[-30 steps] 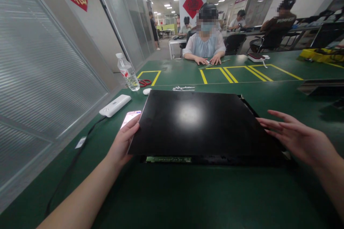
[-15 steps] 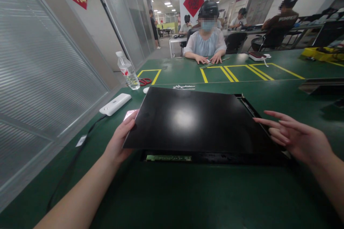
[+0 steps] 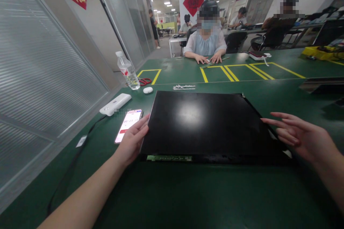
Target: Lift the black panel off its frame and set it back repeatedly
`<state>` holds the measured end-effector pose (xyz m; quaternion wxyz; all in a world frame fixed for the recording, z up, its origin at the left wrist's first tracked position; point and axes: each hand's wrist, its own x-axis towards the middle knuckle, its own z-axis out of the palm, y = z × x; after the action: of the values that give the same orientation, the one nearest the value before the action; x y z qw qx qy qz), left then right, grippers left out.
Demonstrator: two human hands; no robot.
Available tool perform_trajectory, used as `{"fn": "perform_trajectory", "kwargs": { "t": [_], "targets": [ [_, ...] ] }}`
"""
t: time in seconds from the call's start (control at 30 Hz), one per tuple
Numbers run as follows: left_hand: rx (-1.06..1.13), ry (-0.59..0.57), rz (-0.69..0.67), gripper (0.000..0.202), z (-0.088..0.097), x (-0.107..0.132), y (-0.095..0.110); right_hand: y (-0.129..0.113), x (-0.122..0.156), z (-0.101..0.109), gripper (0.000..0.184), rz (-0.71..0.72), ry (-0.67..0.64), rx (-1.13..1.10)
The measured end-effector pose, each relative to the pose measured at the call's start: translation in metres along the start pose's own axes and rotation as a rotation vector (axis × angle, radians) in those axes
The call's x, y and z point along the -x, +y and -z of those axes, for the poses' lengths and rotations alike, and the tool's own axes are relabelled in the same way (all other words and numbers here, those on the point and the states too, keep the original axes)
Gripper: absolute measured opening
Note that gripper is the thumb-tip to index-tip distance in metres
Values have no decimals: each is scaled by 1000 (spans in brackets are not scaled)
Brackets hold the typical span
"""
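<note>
A black, glossy display panel (image 3: 204, 125) lies over a dark frame (image 3: 236, 160) on the green table in front of me. My left hand (image 3: 135, 137) grips the panel's left edge, thumb on top and the other fingers partly hidden. At the right edge, my right hand (image 3: 303, 134) has its fingers spread, and an outstretched fingertip meets the panel's side. Along the near edge shows a green circuit strip (image 3: 169, 158). A small pale tab (image 3: 287, 153) sits at the near right corner, and another pale bit is at the far right corner.
Left of the panel lie a lit phone (image 3: 129, 123), a white power bank (image 3: 115, 104) with a black cable, and a white earbud case (image 3: 148, 90). A water bottle (image 3: 128, 71) and red-handled scissors (image 3: 145, 81) stand beyond. Across the table sits a masked person (image 3: 205, 43).
The panel has shifted right and its left side has come down over the frame, my left hand moving with it. The phone and earbud case are now uncovered. My right hand moved slightly right.
</note>
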<state>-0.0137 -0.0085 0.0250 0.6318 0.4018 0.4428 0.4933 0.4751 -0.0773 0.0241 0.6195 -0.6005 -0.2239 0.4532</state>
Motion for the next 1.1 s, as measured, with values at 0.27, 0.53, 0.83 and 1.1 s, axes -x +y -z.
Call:
{"fn": "perform_trajectory", "kwargs": {
  "t": [0.27,0.53,0.83,1.1],
  "targets": [
    [-30,-23,17,88,0,-3,-5,0,4,-6,39,36,20,69],
    [-77,-32,90,89,6,-11,-4,9,0,-5,46,97,2,226],
    [-54,-100,129,96,7,-9,4,13,1,-5,57,101,-30,317],
    [-22,-253,84,91,12,-4,4,12,2,-6,62,96,-27,335]
  ]
}}
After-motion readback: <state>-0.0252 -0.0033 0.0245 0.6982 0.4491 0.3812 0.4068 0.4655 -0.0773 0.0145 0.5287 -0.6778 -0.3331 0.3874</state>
